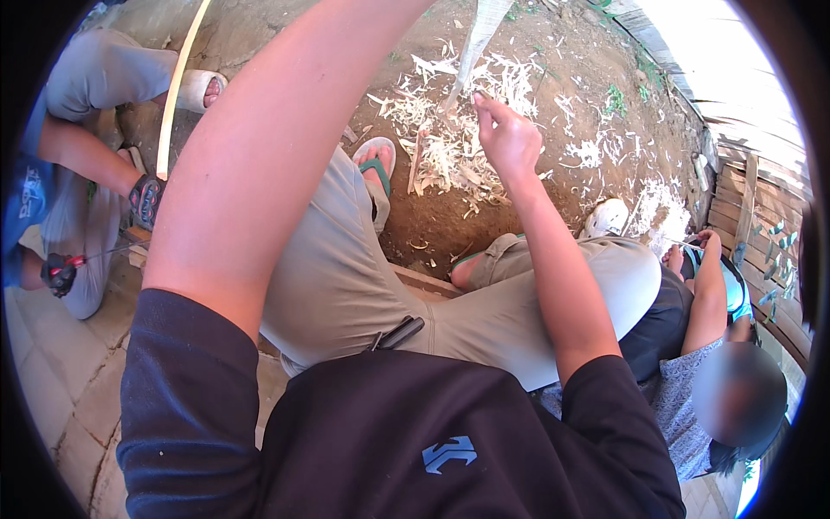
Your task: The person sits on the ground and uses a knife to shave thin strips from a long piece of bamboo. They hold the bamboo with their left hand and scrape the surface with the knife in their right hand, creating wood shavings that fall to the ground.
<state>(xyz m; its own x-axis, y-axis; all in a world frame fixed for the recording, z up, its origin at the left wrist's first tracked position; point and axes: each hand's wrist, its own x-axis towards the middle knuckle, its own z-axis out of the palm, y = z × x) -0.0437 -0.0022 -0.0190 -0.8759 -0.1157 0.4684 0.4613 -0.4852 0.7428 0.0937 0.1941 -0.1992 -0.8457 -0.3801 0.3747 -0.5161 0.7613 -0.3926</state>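
Pale strip (481,43) beside right hand (512,143); grip pinched, contents unclear.

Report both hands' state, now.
Left hand: out of view past the top edge; cannot be told.
Right hand: fingers curled beside the pale strip; whether they hold anything cannot be told.

Brown dirt ground (424,229) under scattered pale shavings (450,163), apparently wood

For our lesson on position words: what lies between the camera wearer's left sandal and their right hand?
In the head view, pale shavings and a slim brown stick appear between the left sandal and the right hand.
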